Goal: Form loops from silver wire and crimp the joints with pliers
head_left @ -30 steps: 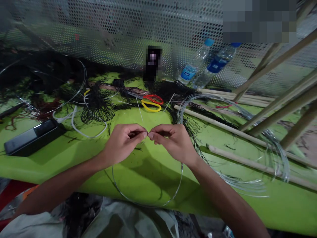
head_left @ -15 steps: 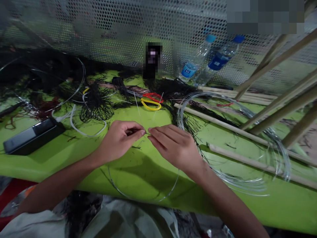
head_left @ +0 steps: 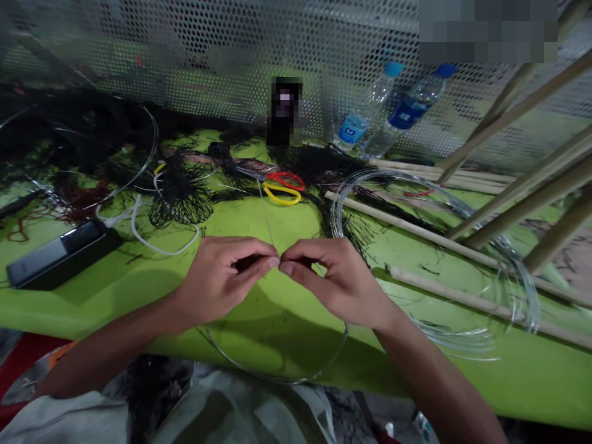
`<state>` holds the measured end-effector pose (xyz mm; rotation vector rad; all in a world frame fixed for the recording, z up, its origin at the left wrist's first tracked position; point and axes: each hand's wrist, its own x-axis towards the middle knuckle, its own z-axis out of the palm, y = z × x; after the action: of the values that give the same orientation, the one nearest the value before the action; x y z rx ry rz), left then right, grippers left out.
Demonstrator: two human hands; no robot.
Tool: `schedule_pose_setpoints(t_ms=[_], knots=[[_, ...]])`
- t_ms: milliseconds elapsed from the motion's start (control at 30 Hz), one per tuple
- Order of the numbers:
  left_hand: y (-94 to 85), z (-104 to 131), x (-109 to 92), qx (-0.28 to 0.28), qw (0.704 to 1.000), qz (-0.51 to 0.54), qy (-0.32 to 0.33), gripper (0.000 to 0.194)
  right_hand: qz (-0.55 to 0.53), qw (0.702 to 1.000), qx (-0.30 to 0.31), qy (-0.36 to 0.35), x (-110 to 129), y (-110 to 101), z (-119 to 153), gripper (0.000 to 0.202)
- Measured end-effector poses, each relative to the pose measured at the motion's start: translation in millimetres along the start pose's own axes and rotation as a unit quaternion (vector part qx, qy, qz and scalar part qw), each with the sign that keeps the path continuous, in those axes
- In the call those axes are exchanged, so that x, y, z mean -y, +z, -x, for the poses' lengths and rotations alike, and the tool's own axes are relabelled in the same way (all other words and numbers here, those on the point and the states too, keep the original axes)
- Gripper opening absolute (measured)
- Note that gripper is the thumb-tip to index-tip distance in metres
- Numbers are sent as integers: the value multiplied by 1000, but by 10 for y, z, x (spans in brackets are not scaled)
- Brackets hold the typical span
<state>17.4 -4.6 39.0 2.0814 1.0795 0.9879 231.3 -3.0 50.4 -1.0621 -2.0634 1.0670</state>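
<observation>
My left hand (head_left: pixel 226 277) and my right hand (head_left: pixel 335 277) meet fingertip to fingertip over the green table. Each is closed in a pinch on a thin wire (head_left: pixel 277 380), whose loop hangs below them near the table's front edge. A thin straight end rises from the fingertips toward the scissors (head_left: pixel 282 188), which have one red and one yellow handle. The exact spot where the wire's parts meet is hidden by my fingers.
A coil of clear wire (head_left: pixel 531 302) and wooden sticks (head_left: pixel 416 235) lie at the right. Two bottles (head_left: pixel 354 126) lean on the perforated metal panel (head_left: pixel 208 61). Black netting (head_left: pixel 182 197), a white cord (head_left: pixel 160 250) and a dark box (head_left: pixel 62 253) are at the left.
My right hand's fingers have curled from a straighter pose into a pinch. Both hands have come closer together and slightly lower, and the wire loop has shifted a little.
</observation>
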Motion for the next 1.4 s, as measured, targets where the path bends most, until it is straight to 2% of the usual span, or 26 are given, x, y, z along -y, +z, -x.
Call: schedule_pose_setpoints(t_ms=[67, 133, 167, 233, 300, 367, 433, 567, 633, 700, 800, 833, 900, 967, 1000, 1033, 1100, 1133, 1167, 1233, 1300, 1400], knots=[[3, -14, 16, 3, 1000, 6, -15, 14, -126, 988, 56, 75, -35, -8, -45, 28], [6, -32, 51, 7, 999, 19, -48, 15, -147, 983, 71, 86, -75, 12, -69, 28], [7, -41, 72, 9, 997, 28, -68, 16, -105, 991, 58, 62, -93, 32, -69, 22], [11, -57, 113, 12, 993, 51, -103, 19, 56, 998, -11, -21, -127, 80, -48, 8], [20, -70, 142, 15, 989, 73, -126, 19, 232, 962, -87, -118, -164, 122, -13, 12], [34, -78, 153, 16, 987, 84, -139, 20, 342, 910, -119, -201, -209, 142, 16, 13], [50, -80, 152, 19, 985, 88, -147, 20, 385, 881, -110, -252, -255, 143, 30, 12], [83, -65, 165, 10, 987, 82, -139, 20, 393, 872, -116, -270, -308, 169, 34, 13], [101, -49, 184, 4, 989, 71, -130, 20, 371, 886, -132, -244, -297, 207, 34, 14], [118, -32, 198, 2, 991, 58, -121, 21, 301, 924, -151, -180, -263, 236, 23, 17], [133, -10, 188, -10, 994, 39, -102, 22, 74, 988, -136, -20, -212, 223, -29, 19], [135, -6, 179, -14, 995, 35, -95, 22, -26, 992, -116, 37, -205, 205, -56, 22], [132, -3, 159, -19, 995, 32, -89, 22, -208, 967, -59, 131, -214, 161, -110, 32], [120, -8, 148, -15, 995, 37, -96, 22, -294, 939, -14, 177, -235, 123, -140, 41], [111, -13, 145, -12, 994, 43, -103, 22, -284, 942, -11, 177, -243, 110, -139, 42], [102, -18, 145, -7, 993, 46, -111, 22, -238, 958, -29, 158, -245, 102, -126, 40], [86, -29, 147, -4, 991, 49, -125, 21, -61, 991, -103, 58, -233, 100, -71, 26], [81, -33, 148, -5, 990, 49, -130, 20, 44, 989, -139, -10, -222, 104, -36, 18], [77, -35, 149, -5, 990, 49, -133, 20, 140, 974, -163, -76, -213, 112, -2, 11], [77, -35, 149, -6, 990, 50, -135, 19, 265, 932, -173, -179, -206, 136, 51, 11], [82, -29, 145, -6, 991, 47, -127, 19, 303, 912, -170, -217, -219, 167, 76, 15], [90, -12, 132, -20, 995, 10, -97, 18, 284, 921, -177, -200, -239, 208, 80, 16]])
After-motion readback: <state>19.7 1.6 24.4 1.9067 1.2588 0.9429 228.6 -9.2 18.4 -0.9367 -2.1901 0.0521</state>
